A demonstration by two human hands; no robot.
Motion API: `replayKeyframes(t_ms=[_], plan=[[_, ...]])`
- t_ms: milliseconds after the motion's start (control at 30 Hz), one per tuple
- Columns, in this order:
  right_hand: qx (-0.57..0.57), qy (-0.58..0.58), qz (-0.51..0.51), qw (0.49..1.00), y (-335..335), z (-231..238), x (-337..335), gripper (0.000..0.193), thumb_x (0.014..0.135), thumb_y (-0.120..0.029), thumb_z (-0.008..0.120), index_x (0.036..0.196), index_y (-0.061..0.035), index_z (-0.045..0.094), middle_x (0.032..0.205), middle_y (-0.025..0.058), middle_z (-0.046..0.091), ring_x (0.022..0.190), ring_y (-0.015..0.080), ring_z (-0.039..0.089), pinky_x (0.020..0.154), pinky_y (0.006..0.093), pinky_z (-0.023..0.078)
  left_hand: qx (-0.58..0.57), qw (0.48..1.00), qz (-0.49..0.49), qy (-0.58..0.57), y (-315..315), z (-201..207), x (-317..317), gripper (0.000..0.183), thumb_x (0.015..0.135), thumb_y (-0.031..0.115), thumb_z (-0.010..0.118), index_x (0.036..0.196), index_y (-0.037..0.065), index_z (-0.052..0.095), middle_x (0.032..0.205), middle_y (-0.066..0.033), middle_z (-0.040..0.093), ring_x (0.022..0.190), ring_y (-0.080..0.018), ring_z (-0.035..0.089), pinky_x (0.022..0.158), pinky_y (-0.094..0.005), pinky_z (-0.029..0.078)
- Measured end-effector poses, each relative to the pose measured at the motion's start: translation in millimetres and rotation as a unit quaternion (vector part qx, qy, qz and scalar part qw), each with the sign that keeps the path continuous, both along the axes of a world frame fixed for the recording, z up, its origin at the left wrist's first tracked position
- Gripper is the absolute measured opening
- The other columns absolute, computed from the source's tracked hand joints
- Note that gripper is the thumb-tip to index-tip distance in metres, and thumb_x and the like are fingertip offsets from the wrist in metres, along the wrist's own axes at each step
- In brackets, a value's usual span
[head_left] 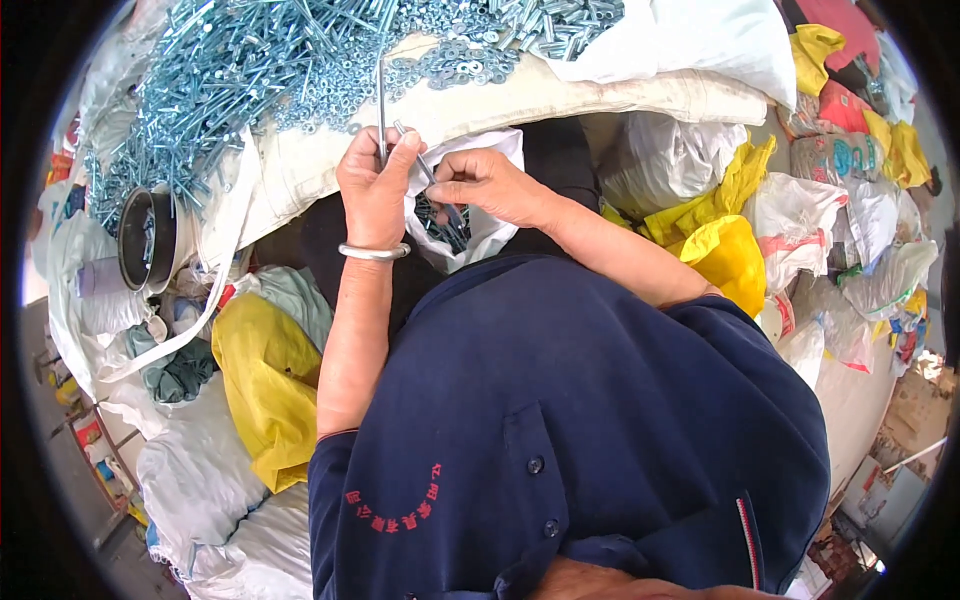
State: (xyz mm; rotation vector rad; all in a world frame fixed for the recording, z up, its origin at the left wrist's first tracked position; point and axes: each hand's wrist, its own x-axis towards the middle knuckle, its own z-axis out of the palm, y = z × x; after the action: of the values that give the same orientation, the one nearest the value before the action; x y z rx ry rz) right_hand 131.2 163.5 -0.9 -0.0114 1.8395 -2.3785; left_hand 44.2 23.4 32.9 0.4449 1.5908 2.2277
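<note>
My left hand [375, 185], with a bracelet on its wrist, is closed around a long thin metal bolt [381, 95] that stands nearly upright. Close beside it, my right hand [485, 188] pinches a slanted metal sleeve [424, 166], whose upper end comes near my left fingertips. Whether the two parts touch is hard to see. Below the hands, an opened white bag [490, 238] on my lap holds several dark metal pieces [447, 232]. Beyond them lies a large heap of silvery bolts [240, 75], with nuts and washers [465, 62] along its near edge.
Metal sleeves [565, 22] lie at the far side on a pale cloth-covered surface [600, 98]. A dark round container [148, 240] rests on its side at the left. Yellow sacks [265, 385] and white sacks [670, 160] crowd both sides of me.
</note>
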Motion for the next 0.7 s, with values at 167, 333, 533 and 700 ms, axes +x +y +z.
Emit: replayKeyframes(t_ms=[167, 333, 533, 700], plan=[[0.197, 0.021, -0.053, 0.979, -9.4, -1.3, 2.1, 0.019, 0.088, -0.016, 0.067, 0.085, 0.0020, 0.063, 0.080, 0.0086, 0.068, 0.076, 0.0128, 0.065, 0.068, 0.0299, 0.050, -0.104, 0.985, 0.067, 0.122, -5.1, -17.7, 4.0, 0.016, 0.086, 0.011, 0.072, 0.082, 0.004, 0.059, 0.075, 0.0034, 0.060, 0.067, -0.0010, 0.046, 0.059, -0.0185, 0.039], [0.452, 0.172, -0.104, 0.869, 27.2, -7.8, -6.0, 0.024, 0.088, -0.022, 0.065, 0.099, -0.0006, 0.063, 0.093, 0.0135, 0.066, 0.083, 0.0257, 0.064, 0.077, 0.0334, 0.050, -0.236, 0.959, 0.085, 0.134, -15.7, -22.6, 1.6, 0.021, 0.088, 0.019, 0.070, 0.083, 0.000, 0.063, 0.069, 0.0009, 0.060, 0.060, -0.0035, 0.045, 0.055, -0.0200, 0.037], [0.713, 0.213, -0.202, 0.636, 145.9, 9.0, -63.8, 0.014, 0.083, -0.008, 0.056, 0.094, -0.0064, 0.066, 0.094, 0.0123, 0.062, 0.092, 0.0330, 0.061, 0.084, 0.0437, 0.046, -0.059, 0.997, 0.003, -0.052, -26.6, -29.7, -0.2, 0.024, 0.097, 0.024, 0.057, 0.096, 0.001, 0.065, 0.075, 0.0003, 0.060, 0.058, -0.0022, 0.046, 0.051, -0.0179, 0.035], [0.798, 0.243, -0.129, 0.536, 167.2, 5.1, -80.8, 0.019, 0.076, -0.005, 0.059, 0.093, -0.0073, 0.066, 0.099, 0.0118, 0.059, 0.101, 0.0294, 0.058, 0.087, 0.0417, 0.044, -0.085, 0.993, -0.062, -0.044, -24.4, -31.5, 11.5, 0.029, 0.099, 0.027, 0.054, 0.110, 0.002, 0.064, 0.075, 0.0000, 0.059, 0.054, -0.0024, 0.047, 0.046, -0.0183, 0.035]])
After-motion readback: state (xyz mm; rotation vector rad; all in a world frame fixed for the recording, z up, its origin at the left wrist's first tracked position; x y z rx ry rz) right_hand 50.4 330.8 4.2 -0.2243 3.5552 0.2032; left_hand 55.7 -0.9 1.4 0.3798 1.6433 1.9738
